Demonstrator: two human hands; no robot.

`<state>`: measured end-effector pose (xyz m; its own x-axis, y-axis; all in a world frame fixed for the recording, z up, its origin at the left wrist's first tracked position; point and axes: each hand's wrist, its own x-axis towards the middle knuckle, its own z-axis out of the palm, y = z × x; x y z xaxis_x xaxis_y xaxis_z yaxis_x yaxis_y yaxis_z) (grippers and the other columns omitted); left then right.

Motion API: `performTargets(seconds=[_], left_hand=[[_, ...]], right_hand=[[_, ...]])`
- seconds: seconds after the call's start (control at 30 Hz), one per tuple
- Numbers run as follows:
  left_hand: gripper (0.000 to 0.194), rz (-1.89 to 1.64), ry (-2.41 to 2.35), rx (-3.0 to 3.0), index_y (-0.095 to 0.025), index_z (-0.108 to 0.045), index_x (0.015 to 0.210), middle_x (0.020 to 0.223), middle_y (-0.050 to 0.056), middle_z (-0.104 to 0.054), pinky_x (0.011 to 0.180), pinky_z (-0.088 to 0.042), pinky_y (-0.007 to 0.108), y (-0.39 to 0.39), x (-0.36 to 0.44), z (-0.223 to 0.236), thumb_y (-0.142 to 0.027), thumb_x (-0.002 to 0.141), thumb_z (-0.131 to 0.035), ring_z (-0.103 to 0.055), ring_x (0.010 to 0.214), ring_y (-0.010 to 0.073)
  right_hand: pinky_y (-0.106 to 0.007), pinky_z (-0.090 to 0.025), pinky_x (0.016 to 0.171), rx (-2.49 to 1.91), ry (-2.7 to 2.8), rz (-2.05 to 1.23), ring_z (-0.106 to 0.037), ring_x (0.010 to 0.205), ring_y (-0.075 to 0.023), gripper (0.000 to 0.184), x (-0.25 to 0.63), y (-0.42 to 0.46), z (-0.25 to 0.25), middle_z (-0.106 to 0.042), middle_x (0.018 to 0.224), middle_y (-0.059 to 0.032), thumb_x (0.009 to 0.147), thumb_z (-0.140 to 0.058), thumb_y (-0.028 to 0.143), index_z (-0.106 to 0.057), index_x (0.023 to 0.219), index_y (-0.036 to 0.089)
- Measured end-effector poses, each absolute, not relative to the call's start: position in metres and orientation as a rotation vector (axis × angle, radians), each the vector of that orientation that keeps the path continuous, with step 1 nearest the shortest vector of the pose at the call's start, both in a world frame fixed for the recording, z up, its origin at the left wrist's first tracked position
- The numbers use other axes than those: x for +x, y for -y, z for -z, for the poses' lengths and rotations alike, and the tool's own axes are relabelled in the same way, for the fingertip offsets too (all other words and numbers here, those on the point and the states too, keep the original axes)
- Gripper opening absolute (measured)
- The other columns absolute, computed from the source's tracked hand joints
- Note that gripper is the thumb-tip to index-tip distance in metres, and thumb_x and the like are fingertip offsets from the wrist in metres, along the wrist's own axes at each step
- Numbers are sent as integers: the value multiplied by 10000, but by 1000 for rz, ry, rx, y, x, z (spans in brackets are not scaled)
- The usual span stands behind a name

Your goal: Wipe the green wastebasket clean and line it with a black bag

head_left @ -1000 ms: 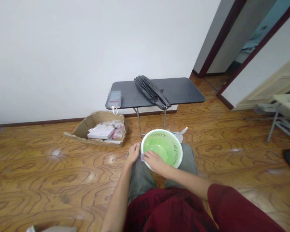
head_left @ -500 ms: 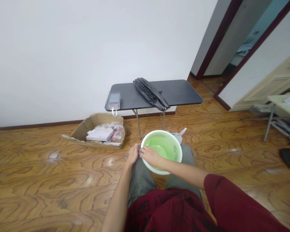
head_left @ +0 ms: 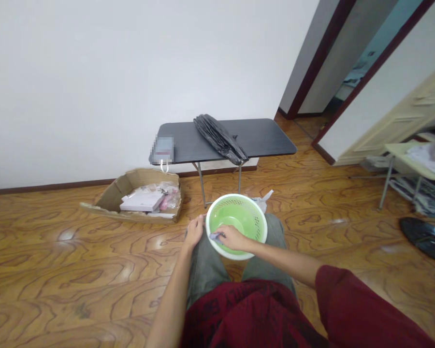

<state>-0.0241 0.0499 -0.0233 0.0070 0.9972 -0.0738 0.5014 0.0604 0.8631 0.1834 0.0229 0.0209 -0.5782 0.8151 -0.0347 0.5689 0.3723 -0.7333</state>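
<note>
A round green colander basket with a white rim sits on my lap, on grey trousers. My right hand is inside the basket near its left wall, fingers pinched on a small pale bluish item that I cannot identify. Just outside the basket's left rim, my left hand rests on my left knee with fingers curled loosely downward; nothing shows in it.
A low black folding table stands ahead by the white wall with a black bag and a blurred device on it. An open cardboard box of packets lies on the wood floor at left. A doorway and another table are at right.
My right hand moved from the basket's left rim down into the basket, carrying the small pale item. The left hand stayed on the knee. The view shifted slightly to the right.
</note>
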Motion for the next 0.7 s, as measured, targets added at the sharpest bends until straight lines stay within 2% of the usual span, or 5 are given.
performTargets(seconds=[0.1, 0.27, 0.33, 0.5, 0.7], left_hand=[[571, -834, -1598, 1539, -206, -754, 1216, 919, 69, -787, 1030, -510, 413, -50, -25, 24, -491, 1043, -290, -717, 1007, 246], [591, -830, -1596, 1543, -201, -761, 1188, 923, 65, -791, 1016, -515, 395, -49, -28, 22, -485, 1046, -263, -725, 986, 237], [597, -829, -1605, 1537, -205, -775, 1125, 942, 67, -796, 1031, -508, 396, -48, -28, 20, -480, 1046, -251, -724, 1003, 235], [633, -808, -1626, 1527, -213, -753, 793, 1040, 88, -802, 1069, -488, 399, -46, -27, 17, -474, 1046, -235, -709, 1057, 233], [611, -828, -1617, 1531, -219, -769, 871, 1037, 80, -803, 1039, -517, 392, -47, -23, 14, -461, 1049, -237, -717, 1060, 235]], right_hand=[[-331, -510, 1018, -1314, 2102, -1026, -705, 1080, -204, 347, 168, -26, -13, -781, 1164, -87, 898, -563, 52, -801, 1129, 153], [-333, -509, 1011, -1364, 1961, -853, -680, 1040, -193, 341, 148, -32, -11, -766, 1119, -94, 929, -509, 31, -782, 1095, 150], [-324, -508, 1011, -1343, 2042, -762, -659, 1044, -185, 350, 144, -28, -12, -746, 1100, -94, 930, -502, 16, -770, 1113, 148], [-351, -511, 1000, -1077, 2536, -411, -607, 1060, -212, 274, 153, 1, -18, -704, 1114, -111, 969, -518, 46, -736, 1122, 113], [-315, -517, 920, -874, 2807, -343, -617, 1000, -189, 180, 177, 9, -27, -714, 1029, -75, 999, -556, 128, -735, 1009, 150]])
